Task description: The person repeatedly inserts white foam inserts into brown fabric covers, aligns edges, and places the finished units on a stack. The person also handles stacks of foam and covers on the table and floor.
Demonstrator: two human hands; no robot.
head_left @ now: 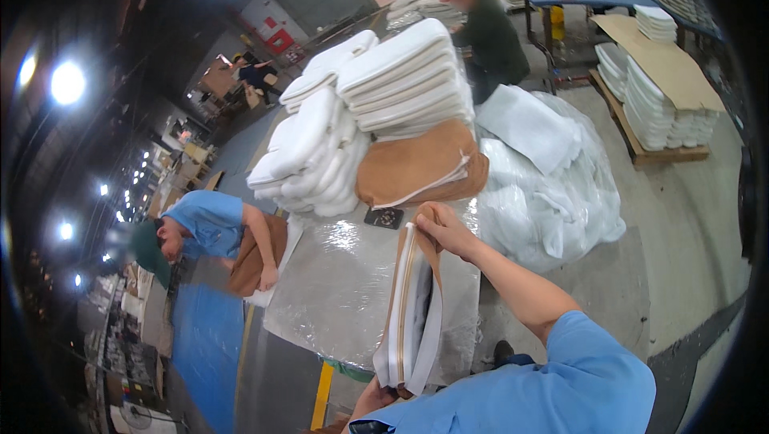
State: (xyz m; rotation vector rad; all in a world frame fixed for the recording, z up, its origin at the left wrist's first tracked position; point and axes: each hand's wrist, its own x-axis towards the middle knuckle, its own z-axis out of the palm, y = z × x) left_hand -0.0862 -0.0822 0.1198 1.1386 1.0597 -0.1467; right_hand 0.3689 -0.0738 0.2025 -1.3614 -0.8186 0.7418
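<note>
A brown cushion cover [436,290] with a long zip along its open edge is stretched between my hands above the table. Its white inner side shows through the opening. My right hand [444,230] is closed on the far end, thumb on top. At the lower edge of the view, my left hand [380,394] grips the near end; its fingers are partly hidden by the cloth. Beyond my right hand lies a pile of brown covers [416,163]. Beside that pile, a small dark flat object [384,218] rests on the plastic-covered table [320,298].
Tall stacks of white cushion pads [408,73] stand at the table's far end. A big clear plastic bag of white padding [545,185] sits to the right. At left, a co-worker [204,230] handles brown cloth; another person [493,37] stands behind the stacks. A pallet [653,153] holds more pads.
</note>
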